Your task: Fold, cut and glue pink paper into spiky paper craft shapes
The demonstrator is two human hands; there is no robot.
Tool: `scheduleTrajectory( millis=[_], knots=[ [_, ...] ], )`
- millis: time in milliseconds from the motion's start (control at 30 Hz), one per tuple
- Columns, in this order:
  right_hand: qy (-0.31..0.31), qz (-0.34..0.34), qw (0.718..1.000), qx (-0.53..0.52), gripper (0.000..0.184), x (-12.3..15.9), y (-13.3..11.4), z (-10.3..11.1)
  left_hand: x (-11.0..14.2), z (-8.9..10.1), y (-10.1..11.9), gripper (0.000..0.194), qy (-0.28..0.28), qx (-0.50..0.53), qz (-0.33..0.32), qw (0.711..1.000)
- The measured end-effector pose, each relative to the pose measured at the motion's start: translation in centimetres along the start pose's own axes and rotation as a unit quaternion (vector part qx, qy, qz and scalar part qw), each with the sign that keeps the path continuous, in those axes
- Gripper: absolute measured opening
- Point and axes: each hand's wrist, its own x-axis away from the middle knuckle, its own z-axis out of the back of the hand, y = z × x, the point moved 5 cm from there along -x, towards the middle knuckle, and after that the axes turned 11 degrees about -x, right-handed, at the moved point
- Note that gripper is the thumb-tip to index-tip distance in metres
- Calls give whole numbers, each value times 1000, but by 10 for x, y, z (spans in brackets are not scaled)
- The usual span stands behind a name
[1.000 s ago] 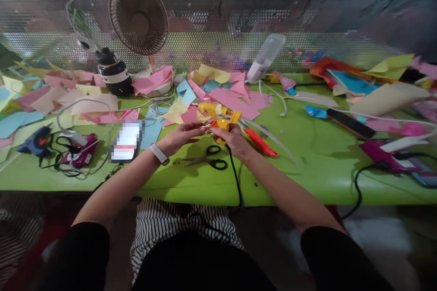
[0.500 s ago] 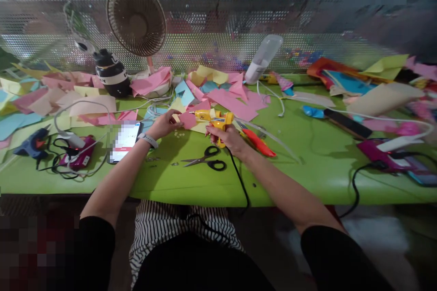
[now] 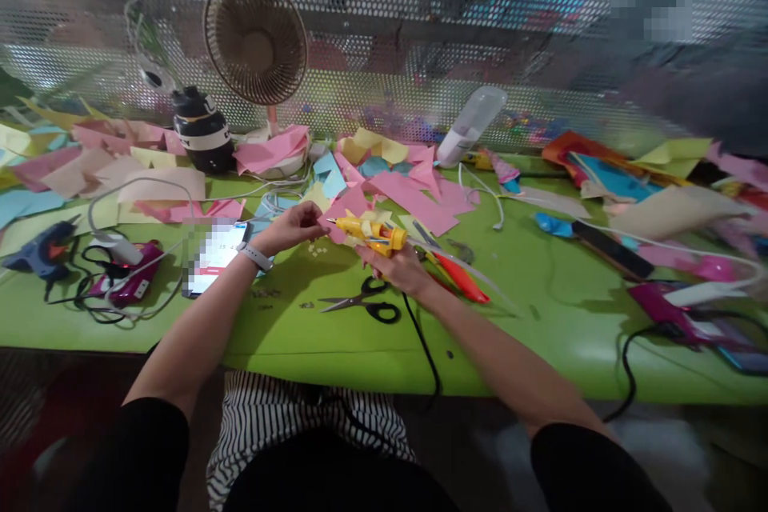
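Two bare hands meet over the green table, just in front of the scatter of coloured paper sheets that covers its far half. The right hand is closed around the handle of a yellow glue gun, whose nozzle points toward the person's left; its black cord runs back from the hand and drops over the near edge of the table. The left hand, a pale watch band on its wrist, has its fingers pinched on the edge of a pink paper piece, which sits just off the glue gun's nozzle; whether tip and paper touch cannot be told. Black-handled scissors lie flat on the table just nearer to the person than the glue gun, and an orange-red tool lies beside the right wrist. Left of the glue gun a phone rests face up by the left forearm, and farther left sit a magenta device with tangled cable and a blue glue gun. Beyond the glue gun, at the table's back edge, stand a small round fan, a black jar and a tilted white bottle.
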Motion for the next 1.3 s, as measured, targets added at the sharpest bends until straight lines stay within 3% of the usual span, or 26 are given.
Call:
scheduleTrajectory(
  millis=[667, 867, 1067, 1300],
  knots=[
    [-31, -8, 999, 10, 33, 10, -5, -6, 6, -6, 9, 34, -33, 9, -22, 999],
    [-40, 28, 998, 45, 27, 11, -8, -7, 7, -7, 8, 35, -40, 1, -26, 999],
    [-46, 8, 993, 107, 41, 12, -11, -7, 8, -7, 8, 37, -41, -21, -24, 999],
    [-46, 6, 995, 93, 44, 11, -8, -6, 8, -8, 9, 36, -43, -13, -26, 999]
  ],
)
